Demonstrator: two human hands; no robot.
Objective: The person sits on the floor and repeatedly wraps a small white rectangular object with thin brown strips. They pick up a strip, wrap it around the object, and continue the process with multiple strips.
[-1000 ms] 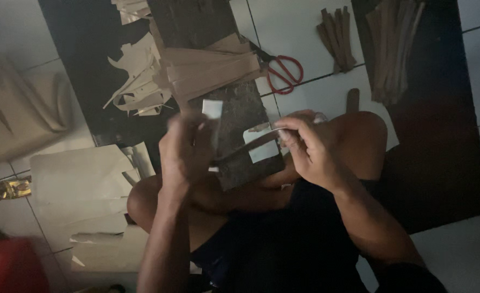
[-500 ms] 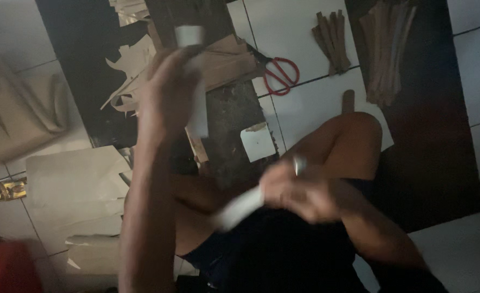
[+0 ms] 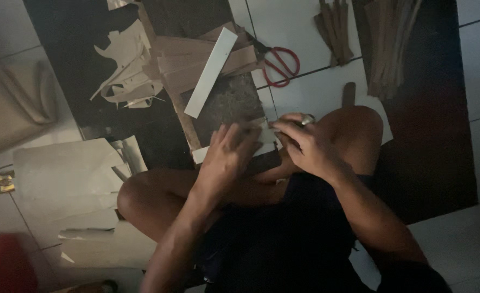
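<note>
Dim tiled floor w/ dark mat, card scraps, red scissors. Left hand pressed flat, fingers spread, on pale card strip atop cutting board; right hand pinches strip's end. Looks mid-trim; next needs steady hold. White strip lies apart.

home floor workshop, tiled floor, scissors, paper scraps

White strip now on the brown pile, left hand back down.
</note>
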